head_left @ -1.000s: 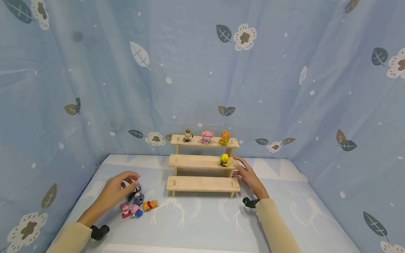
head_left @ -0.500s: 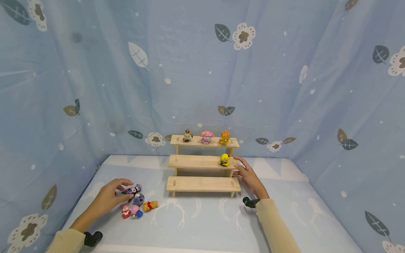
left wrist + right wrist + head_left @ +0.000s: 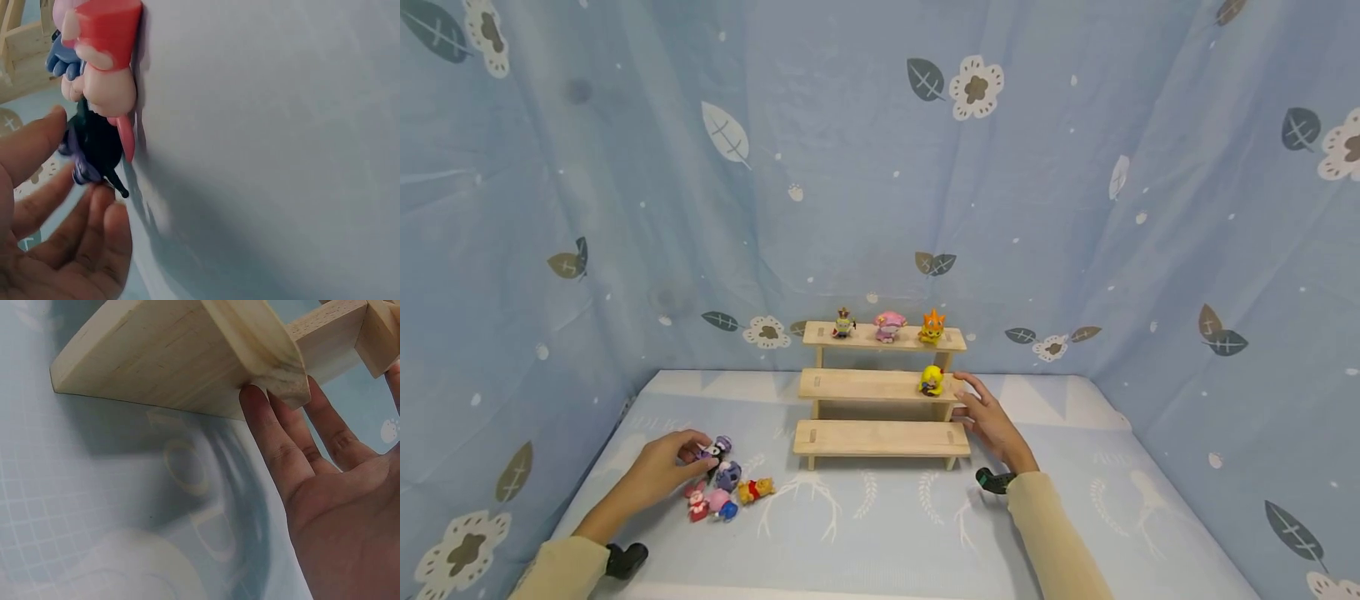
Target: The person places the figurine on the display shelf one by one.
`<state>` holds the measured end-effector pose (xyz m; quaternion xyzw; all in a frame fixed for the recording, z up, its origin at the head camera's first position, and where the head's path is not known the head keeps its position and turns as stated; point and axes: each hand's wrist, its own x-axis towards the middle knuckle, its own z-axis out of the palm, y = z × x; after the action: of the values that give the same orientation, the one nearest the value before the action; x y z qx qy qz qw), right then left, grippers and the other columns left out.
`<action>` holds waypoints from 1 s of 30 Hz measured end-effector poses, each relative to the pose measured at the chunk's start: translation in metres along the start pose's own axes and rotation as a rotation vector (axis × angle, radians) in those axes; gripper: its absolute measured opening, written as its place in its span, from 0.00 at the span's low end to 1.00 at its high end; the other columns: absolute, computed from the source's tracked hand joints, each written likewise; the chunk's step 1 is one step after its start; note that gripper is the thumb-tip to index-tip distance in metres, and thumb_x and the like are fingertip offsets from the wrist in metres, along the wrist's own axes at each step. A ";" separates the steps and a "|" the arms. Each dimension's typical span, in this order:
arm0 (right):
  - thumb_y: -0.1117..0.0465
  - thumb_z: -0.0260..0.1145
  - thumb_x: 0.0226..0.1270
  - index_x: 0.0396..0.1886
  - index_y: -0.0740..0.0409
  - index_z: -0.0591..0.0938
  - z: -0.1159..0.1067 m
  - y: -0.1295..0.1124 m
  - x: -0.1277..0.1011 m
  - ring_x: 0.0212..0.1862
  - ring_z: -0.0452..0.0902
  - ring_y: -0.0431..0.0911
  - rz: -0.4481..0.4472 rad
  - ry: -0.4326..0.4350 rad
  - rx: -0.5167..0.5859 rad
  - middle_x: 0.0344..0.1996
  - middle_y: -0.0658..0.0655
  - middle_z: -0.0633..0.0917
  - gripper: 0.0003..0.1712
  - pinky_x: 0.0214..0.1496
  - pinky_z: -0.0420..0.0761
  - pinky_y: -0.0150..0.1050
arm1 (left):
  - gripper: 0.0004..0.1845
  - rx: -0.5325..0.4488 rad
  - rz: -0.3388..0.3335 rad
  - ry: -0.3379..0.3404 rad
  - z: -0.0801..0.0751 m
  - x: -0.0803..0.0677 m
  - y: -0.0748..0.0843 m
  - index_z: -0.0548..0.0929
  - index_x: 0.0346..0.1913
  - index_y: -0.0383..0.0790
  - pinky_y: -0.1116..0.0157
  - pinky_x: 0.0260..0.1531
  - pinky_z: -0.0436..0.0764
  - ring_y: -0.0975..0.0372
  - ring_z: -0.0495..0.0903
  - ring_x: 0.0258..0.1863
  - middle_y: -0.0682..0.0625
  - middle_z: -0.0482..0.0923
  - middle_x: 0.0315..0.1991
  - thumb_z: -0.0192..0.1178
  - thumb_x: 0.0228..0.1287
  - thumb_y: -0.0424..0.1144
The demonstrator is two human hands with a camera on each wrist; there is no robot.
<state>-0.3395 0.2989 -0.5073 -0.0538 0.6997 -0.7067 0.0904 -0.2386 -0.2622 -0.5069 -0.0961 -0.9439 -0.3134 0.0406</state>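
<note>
My left hand (image 3: 658, 472) pinches a small black and purple figurine (image 3: 719, 447) between thumb and fingers at the left of the table. In the left wrist view, the dark figurine (image 3: 94, 147) lies against the fingertips, beside a red and pink figurine (image 3: 112, 37). Close by lie a blue-purple donkey figurine (image 3: 727, 476), a pink and blue figurine (image 3: 722, 503) and a yellow bear in a red shirt (image 3: 756, 490). My right hand (image 3: 996, 429) touches the right end of a three-step wooden shelf (image 3: 872, 437), its fingers extended against the board's edge.
Along the shelf's top step stand a crowned figurine (image 3: 843, 323), a pink figurine (image 3: 890, 327) and an orange-spiked yellow one (image 3: 932, 327). A yellow-haired figurine (image 3: 932, 381) occupies the middle step's right end. A patterned blue curtain (image 3: 850, 167) surrounds the table.
My left hand has come down and left onto the black and purple figurine, which has tilted more upright between its fingers. The right hand has stayed at the shelf.
</note>
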 end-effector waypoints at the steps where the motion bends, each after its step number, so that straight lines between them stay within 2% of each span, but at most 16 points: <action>1: 0.46 0.60 0.80 0.79 0.38 0.62 0.000 0.000 0.000 0.60 0.76 0.61 -0.002 -0.003 -0.002 0.75 0.61 0.65 0.32 0.59 0.79 0.49 | 0.20 0.010 -0.009 -0.004 0.001 0.001 0.000 0.85 0.52 0.36 0.64 0.30 0.78 0.60 0.79 0.36 0.52 0.82 0.37 0.74 0.63 0.45; 5: 0.47 0.59 0.81 0.79 0.37 0.62 0.000 0.000 -0.001 0.61 0.76 0.62 0.005 -0.009 -0.012 0.75 0.60 0.65 0.32 0.59 0.79 0.49 | 0.18 0.036 -0.025 -0.027 0.001 0.001 0.001 0.86 0.53 0.38 0.60 0.33 0.81 0.58 0.81 0.37 0.49 0.84 0.40 0.74 0.63 0.42; 10: 0.45 0.61 0.79 0.78 0.36 0.63 0.001 -0.001 -0.001 0.61 0.76 0.61 0.009 0.008 -0.016 0.75 0.61 0.66 0.32 0.59 0.79 0.49 | 0.15 0.024 0.010 -0.026 -0.004 0.000 0.002 0.87 0.52 0.41 0.52 0.37 0.84 0.51 0.84 0.42 0.42 0.85 0.49 0.72 0.62 0.33; 14: 0.45 0.61 0.79 0.78 0.36 0.63 -0.001 0.001 0.002 0.62 0.76 0.63 0.007 0.005 -0.009 0.74 0.61 0.66 0.32 0.58 0.80 0.49 | 0.16 0.009 0.006 -0.029 -0.007 -0.001 0.002 0.88 0.52 0.41 0.52 0.37 0.84 0.48 0.84 0.44 0.40 0.85 0.52 0.72 0.60 0.29; 22: 0.44 0.61 0.78 0.78 0.37 0.63 -0.003 0.006 0.004 0.62 0.76 0.63 0.009 0.011 -0.009 0.75 0.62 0.66 0.33 0.58 0.81 0.48 | 0.12 -0.037 -0.069 -0.040 -0.004 0.004 0.004 0.86 0.47 0.44 0.60 0.26 0.81 0.57 0.83 0.37 0.43 0.85 0.49 0.71 0.66 0.45; 27: 0.44 0.62 0.78 0.78 0.36 0.64 -0.002 0.004 0.003 0.61 0.76 0.63 0.015 0.022 0.006 0.74 0.61 0.67 0.33 0.58 0.79 0.49 | 0.10 -0.040 -0.064 -0.028 -0.002 0.009 0.005 0.84 0.41 0.45 0.62 0.26 0.79 0.58 0.82 0.36 0.44 0.83 0.46 0.72 0.65 0.45; 30: 0.44 0.61 0.78 0.78 0.36 0.63 -0.002 0.003 0.002 0.63 0.73 0.67 0.015 0.013 0.003 0.74 0.62 0.67 0.33 0.59 0.79 0.50 | 0.16 -0.046 -0.075 -0.021 -0.002 0.010 0.005 0.84 0.46 0.41 0.61 0.28 0.81 0.56 0.82 0.37 0.41 0.83 0.47 0.74 0.62 0.45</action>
<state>-0.3418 0.3000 -0.5106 -0.0438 0.6996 -0.7074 0.0909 -0.2475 -0.2581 -0.5011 -0.0646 -0.9397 -0.3355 0.0168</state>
